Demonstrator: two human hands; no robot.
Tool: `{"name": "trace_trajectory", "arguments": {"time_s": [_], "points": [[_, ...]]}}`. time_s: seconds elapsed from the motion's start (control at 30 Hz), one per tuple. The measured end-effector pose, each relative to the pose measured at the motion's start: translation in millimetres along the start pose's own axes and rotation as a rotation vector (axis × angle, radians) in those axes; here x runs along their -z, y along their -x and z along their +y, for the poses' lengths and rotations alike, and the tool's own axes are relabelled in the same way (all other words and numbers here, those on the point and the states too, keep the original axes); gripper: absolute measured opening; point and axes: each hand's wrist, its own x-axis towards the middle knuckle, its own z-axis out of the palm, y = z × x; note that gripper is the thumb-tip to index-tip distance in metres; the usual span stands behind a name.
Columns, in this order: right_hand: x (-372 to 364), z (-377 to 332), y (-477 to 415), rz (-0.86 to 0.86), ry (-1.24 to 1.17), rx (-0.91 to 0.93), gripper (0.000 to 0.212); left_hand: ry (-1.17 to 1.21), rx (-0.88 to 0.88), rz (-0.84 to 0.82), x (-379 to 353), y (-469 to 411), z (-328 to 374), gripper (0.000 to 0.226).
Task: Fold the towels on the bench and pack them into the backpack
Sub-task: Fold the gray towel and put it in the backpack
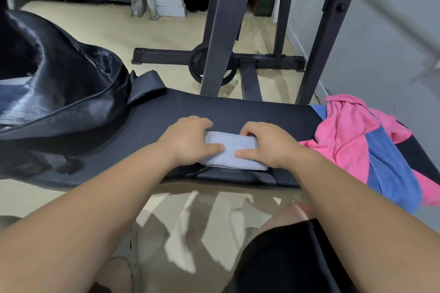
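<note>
Bench [166, 112]: black padded top, finely ribbed, matte. Grey towel [234, 151]: pale blue-grey knit, folded into a compact rectangle with rounded edges, lying at the middle of the bench's near edge. Left hand [188, 140] and right hand [265, 144]: each grips one end of it, fingers curled over the far edge, thumbs pressed on top. Backpack [59, 83]: glossy black fabric, slumped on the bench's left end. Pink towel [345, 131] and blue towel [385, 157]: soft, crumpled, overlapping in a heap at the right end.
</note>
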Motion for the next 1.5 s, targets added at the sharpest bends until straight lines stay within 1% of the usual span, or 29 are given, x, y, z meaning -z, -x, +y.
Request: {"name": "trace_trajectory", "arguments": {"time_s": [0.03,0.1,0.23,0.33,0.4,0.43,0.47,0.53,0.6,0.67,0.77,0.83,0.9,0.93,0.97,1.0,1.07,1.1,1.13,1.17,1.2,1.3,1.37,1.4,1.47,1.5], "points": [[0,-1,2,-0.017,-0.012,0.006,0.047,-0.007,-0.003,-0.03,-1,0,0,0.056],[-1,-3,5,-0.059,-0.013,0.011,0.051,-0.016,-0.004,-0.039,-2,0,-1,0.059],[2,-6,8,-0.071,-0.01,0.024,0.043,-0.061,-0.057,-0.009,-2,8,-4,0.04],[9,-12,9,-0.045,-0.093,0.031,0.04,0.022,-0.081,0.052,3,18,-9,0.032],[17,-18,8,-0.002,-0.199,0.045,0.041,0.16,-0.011,0.113,9,23,-16,0.031],[21,-24,7,0.033,-0.266,0.043,0.047,0.266,0.031,0.145,14,26,-21,0.03],[26,-30,4,0.081,-0.357,0.03,0.056,0.383,0.067,0.169,19,27,-26,0.029],[34,-45,-2,0.185,-0.621,-0.011,0.067,0.578,0.103,0.195,31,32,-35,0.029],[39,-64,-13,0.232,-0.845,-0.024,0.07,0.663,0.099,0.215,44,37,-43,0.031],[41,-86,-26,0.226,-0.933,0.009,0.07,0.652,0.112,0.248,62,44,-49,0.026],[48,-118,-42,0.186,-0.899,0.111,0.067,0.527,0.176,0.247,92,56,-63,0.024],[56,-139,-49,0.128,-0.751,0.203,0.064,0.529,0.168,0.201,110,66,-70,0.028],[62,-162,-57,0.049,-0.612,0.295,0.064,0.554,0.113,0.178,125,76,-73,0.036],[64,-175,-62,0.015,-0.57,0.33,0.064,0.525,0.086,0.224,133,80,-74,0.039],[65,-187,-68,-0.004,-0.544,0.354,0.062,0.461,0.065,0.323,143,84,-77,0.04],[66,-198,-74,0.0,-0.527,0.361,0.06,0.347,0.06,0.46,154,88,-82,0.038],[67,-220,-84,0.065,-0.516,0.344,0.054,-0.02,0.08,0.786,178,100,-101,0.033],[68,-230,-88,0.106,-0.551,0.337,0.051,-0.228,0.101,0.913,190,108,-115,0.032],[69,-240,-92,0.141,-0.622,0.328,0.049,-0.411,0.135,0.984,200,117,-131,0.031],[71,-249,-96,0.168,-0.709,0.317,0.05,-0.556,0.19,0.993,207,124,-148,0.029],[74,-260,-100,0.185,-0.778,0.307,0.05,-0.647,0.255,0.951,212,132,-162,0.028],[75,-295,-116,0.238,-0.82,0.36,0.045,-0.765,0.386,0.792,214,146,-198,0.025],[70,-324,-131,0.303,-0.76,0.425,0.039,-0.805,0.418,0.76,215,152,-214,0.021],[66,-338,-138,0.339,-0.707,0.458,0.036,-0.811,0.421,0.76,215,154,-219,0.022],[56,-365,-151,0.395,-0.535,0.54,0.027,-0.801,0.416,0.758,217,160,-227,0.03],[49,-376,-157,0.383,-0.452,0.572,0.023,-0.803,0.414,0.753,218,162,-229,0.033]]}}
